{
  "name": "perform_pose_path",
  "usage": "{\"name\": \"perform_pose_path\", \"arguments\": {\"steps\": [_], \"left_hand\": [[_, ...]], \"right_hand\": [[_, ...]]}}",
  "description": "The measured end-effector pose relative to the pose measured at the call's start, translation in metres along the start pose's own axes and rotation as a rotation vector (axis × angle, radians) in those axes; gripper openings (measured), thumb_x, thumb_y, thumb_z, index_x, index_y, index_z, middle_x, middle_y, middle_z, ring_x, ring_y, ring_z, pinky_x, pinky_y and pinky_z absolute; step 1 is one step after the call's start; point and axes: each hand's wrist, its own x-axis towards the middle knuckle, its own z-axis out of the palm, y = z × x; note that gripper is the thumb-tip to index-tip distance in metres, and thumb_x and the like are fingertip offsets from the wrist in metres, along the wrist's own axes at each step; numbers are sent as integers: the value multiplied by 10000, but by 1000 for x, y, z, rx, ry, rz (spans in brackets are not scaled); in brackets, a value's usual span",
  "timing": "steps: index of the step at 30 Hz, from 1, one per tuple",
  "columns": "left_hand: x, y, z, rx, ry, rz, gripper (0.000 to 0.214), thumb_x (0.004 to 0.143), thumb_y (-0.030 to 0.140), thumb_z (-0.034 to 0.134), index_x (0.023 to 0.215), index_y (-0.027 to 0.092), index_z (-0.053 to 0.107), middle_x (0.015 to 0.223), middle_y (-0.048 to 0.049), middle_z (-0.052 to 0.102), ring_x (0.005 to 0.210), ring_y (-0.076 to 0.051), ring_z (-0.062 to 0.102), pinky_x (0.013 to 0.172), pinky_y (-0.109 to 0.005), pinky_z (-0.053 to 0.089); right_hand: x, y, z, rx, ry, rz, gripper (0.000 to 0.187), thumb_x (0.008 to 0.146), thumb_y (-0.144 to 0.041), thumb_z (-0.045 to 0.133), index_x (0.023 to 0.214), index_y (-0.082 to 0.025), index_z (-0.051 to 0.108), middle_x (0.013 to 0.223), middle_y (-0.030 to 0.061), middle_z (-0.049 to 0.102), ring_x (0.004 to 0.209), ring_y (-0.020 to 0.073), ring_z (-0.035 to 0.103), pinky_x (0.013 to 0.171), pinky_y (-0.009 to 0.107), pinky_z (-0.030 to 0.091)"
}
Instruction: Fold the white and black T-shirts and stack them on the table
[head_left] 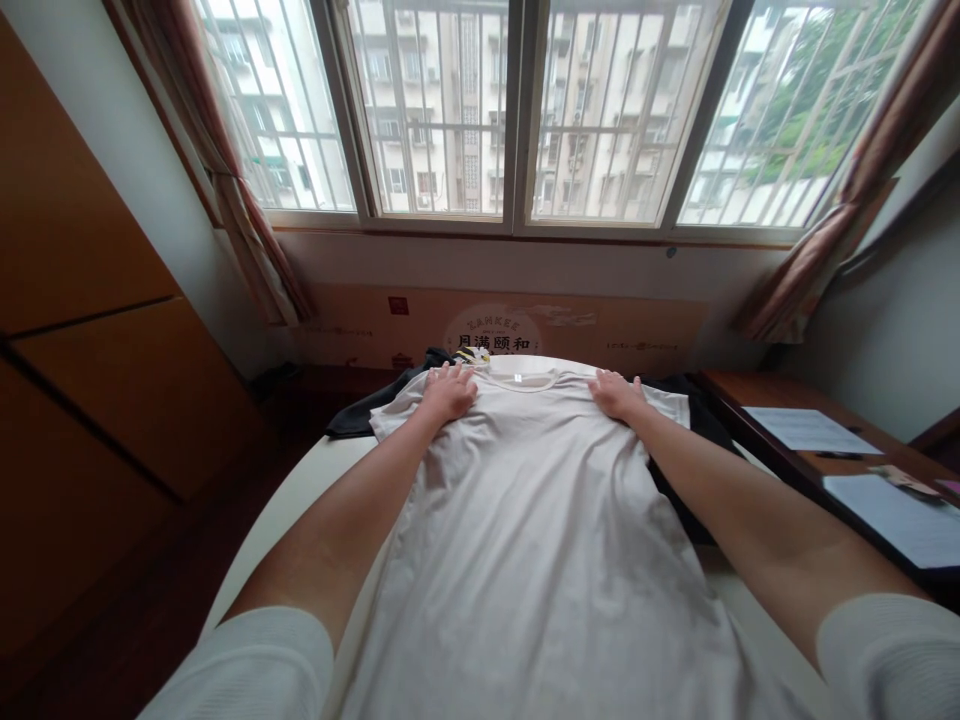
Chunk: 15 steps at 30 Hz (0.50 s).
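A white T-shirt lies spread flat along a white round table, its collar pointing away from me toward the window. My left hand rests palm down on the shirt's left shoulder, fingers stretched out. My right hand lies flat on the right shoulder, fingers also extended. Neither hand grips the cloth. Both arms reach forward over the shirt's body.
A dark garment lies under the shirt at the table's far end. A printed cardboard panel leans below the window. A wooden desk with papers stands at the right; a wooden cabinet fills the left.
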Motion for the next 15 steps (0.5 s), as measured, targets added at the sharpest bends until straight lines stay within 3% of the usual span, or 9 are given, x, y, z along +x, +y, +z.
{"name": "perform_pose_path", "arguments": {"steps": [3,8,12,15], "left_hand": [[-5,2,-2,-5,2,-26,651,1065,442,277,1673,232,376,1782,-87,215,1645,-375,152,1294,-656,69],[-4,2,0,10,14,-24,655,1061,441,269,1660,214,406,1779,-96,223,1642,-370,168,1299,-643,78],[-1,1,4,19,23,-33,649,1060,445,270,1655,231,417,1778,-83,229,1640,-357,187,1302,-632,98],[-2,1,4,7,30,-34,650,1060,441,268,1654,228,421,1776,-81,235,1638,-357,192,1304,-630,97]], "right_hand": [[-12,26,-8,-8,72,117,632,1091,-459,276,1620,-146,424,1708,207,366,1591,362,301,1256,728,123],[-27,68,-25,-71,176,270,631,993,-526,542,1383,-42,649,1434,323,600,1413,449,517,1139,618,414],[-27,84,-38,28,179,433,671,867,-585,705,1272,-51,724,1324,339,665,1266,480,635,993,580,535],[-20,92,-45,162,159,428,578,752,-486,810,1128,-50,768,1136,345,729,1108,491,711,877,588,578]]}}
